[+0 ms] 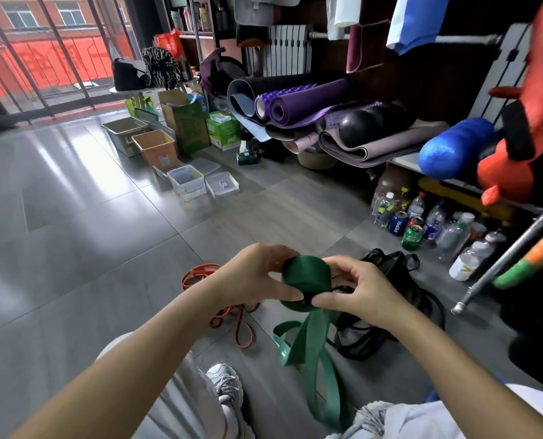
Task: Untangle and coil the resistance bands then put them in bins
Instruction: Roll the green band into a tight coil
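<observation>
Head view: left hand (254,275) and right hand (357,291) are gripping the half-coiled band (306,274); keeping wraps flat and snug while feeding the tail (311,350) seems best.

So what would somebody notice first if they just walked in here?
Probably the green band right in the middle, partly rolled into a coil between the left hand and right hand, with its loose tail hanging down. Next comes the big red-orange plush toy at the right edge, beside a bright blue roller. An orange band and a black tangle lie on the floor on either side of the hands.
</observation>
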Demonstrator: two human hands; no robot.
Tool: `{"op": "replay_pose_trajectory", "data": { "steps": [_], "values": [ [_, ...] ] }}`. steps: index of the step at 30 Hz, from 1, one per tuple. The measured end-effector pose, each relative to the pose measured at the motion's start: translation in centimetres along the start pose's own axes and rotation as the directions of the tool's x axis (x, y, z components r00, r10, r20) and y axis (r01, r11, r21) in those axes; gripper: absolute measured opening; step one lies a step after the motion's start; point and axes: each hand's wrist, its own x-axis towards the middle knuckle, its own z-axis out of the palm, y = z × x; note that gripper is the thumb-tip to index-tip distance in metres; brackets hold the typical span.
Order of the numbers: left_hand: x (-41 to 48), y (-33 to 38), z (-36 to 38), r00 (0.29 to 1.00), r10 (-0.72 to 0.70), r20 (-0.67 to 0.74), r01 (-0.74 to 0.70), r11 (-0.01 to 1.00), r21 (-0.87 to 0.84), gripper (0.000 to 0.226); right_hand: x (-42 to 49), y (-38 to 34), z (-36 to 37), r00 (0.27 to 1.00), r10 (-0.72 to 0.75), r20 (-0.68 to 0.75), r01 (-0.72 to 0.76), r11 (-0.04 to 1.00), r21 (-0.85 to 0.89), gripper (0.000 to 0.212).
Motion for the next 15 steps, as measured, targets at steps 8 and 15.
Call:
{"op": "replay_pose_trajectory", "data": {
  "steps": [8,15],
  "values": [
    [-1.3,-1.2,1.5,0.997,-0.021,-0.079,-0.049,0.619,-0.784,0.045,0.2,1.2,0.7,0.996,-0.073,-0.059,0.086,0.967,0.241,0.055],
    [-1.1,-1.7,2.1,0.995,-0.1,-0.001,0.069,0.691,-0.72,0.048,0.9,0.7,0.6,0.993,-0.083,-0.081,0.097,0.979,0.181,0.043]
  ]
}}
